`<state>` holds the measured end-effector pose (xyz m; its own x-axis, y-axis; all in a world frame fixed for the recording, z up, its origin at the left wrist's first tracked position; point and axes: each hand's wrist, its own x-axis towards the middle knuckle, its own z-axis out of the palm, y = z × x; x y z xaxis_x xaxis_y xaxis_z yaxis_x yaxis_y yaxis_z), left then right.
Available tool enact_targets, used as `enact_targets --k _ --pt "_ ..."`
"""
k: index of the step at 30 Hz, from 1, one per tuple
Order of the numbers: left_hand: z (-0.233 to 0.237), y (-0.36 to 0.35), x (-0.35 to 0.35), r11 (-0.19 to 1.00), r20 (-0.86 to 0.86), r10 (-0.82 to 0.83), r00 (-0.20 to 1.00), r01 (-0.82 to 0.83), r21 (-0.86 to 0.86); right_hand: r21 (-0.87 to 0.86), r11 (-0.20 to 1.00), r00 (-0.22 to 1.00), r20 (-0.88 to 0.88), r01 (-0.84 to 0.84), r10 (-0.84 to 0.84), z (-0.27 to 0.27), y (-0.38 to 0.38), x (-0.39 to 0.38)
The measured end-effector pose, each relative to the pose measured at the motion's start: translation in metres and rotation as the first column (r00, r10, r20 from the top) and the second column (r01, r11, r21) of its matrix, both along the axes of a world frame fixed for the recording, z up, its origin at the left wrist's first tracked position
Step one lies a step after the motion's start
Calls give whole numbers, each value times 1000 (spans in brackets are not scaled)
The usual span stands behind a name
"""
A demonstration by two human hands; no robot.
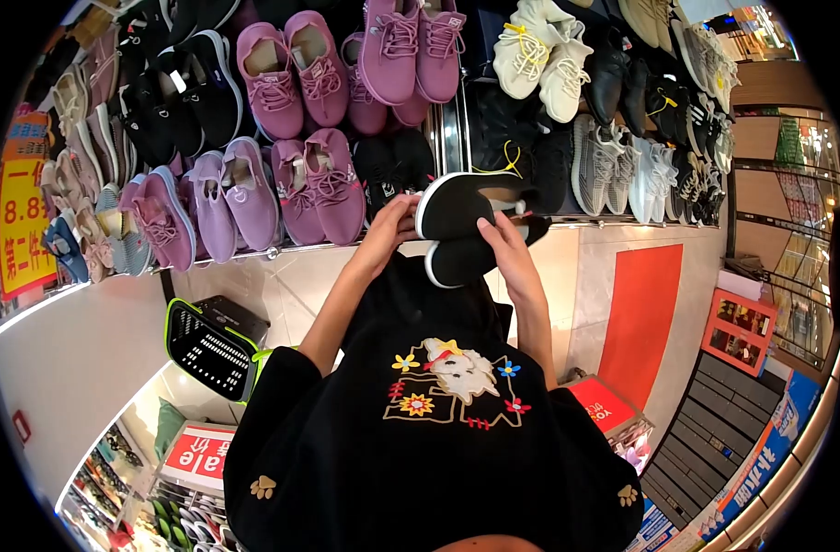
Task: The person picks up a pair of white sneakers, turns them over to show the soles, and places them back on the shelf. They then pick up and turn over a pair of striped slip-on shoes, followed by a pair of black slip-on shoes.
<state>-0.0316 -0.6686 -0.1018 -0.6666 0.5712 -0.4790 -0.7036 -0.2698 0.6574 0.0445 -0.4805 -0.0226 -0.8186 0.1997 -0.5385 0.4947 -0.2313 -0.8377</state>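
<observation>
A pair of black slip-on shoes (pixel 464 208) with white soles is in front of my chest, one above the other, toes toward the left. My right hand (pixel 512 253) grips the pair near the openings, its thumb lying over the side of the shoes. At the toe end, my left hand (pixel 389 230) has its fingers curled against the white soles; part of the fingertips is hidden. Just beyond the pair stand black lace-up shoes (pixel 392 170) on the shelf, close to both hands.
Purple sneakers (pixel 323 189) fill the shelf rack ahead and left. Cream sneakers (pixel 535 55) and grey knit sneakers (pixel 604 166) stand to the right. A black basket with a green rim (pixel 208 350) is at lower left. A red mat (pixel 636 313) lies on the floor at right.
</observation>
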Motion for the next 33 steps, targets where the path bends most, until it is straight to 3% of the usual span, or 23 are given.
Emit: enact_targets --k 1,2,4,6,8,9,12,15,18,28,33 --pt "-11 -2 -1 994 79 -103 992 101 27 -4 1000 999 -43 -22 22 1 1 -3" --pt "-15 -2 0 994 76 -105 992 104 28 -4 1000 999 -46 -20 20 -2 3 -4" --pt "3 0 3 971 287 -191 939 139 193 200 955 966 -89 -221 242 -7 6 -5" --pt "10 -1 7 947 254 -308 917 268 180 292 917 934 -149 -272 324 -7 -4 -7" --pt "-51 -12 23 921 -162 -341 926 364 141 404 843 893 -120 -354 433 7 -18 -10" --pt "-50 -14 24 916 -273 -335 902 380 132 481 806 886 -117 -345 449 12 -24 -9" --pt "-41 -18 23 924 -97 -304 948 318 211 543 762 861 -131 -353 492 23 -33 -9" --pt "-13 -16 15 939 121 -224 967 181 292 524 784 854 -186 -332 486 30 -33 -9" --pt "-2 -16 13 937 205 -145 968 68 343 423 838 868 -198 -344 456 19 -28 -7" --pt "13 -11 5 878 284 13 959 -147 456 341 852 845 -226 -397 484 22 -20 -9" --pt "21 -6 1 842 300 67 952 -215 495 178 944 909 -268 -279 320 18 -19 -9"
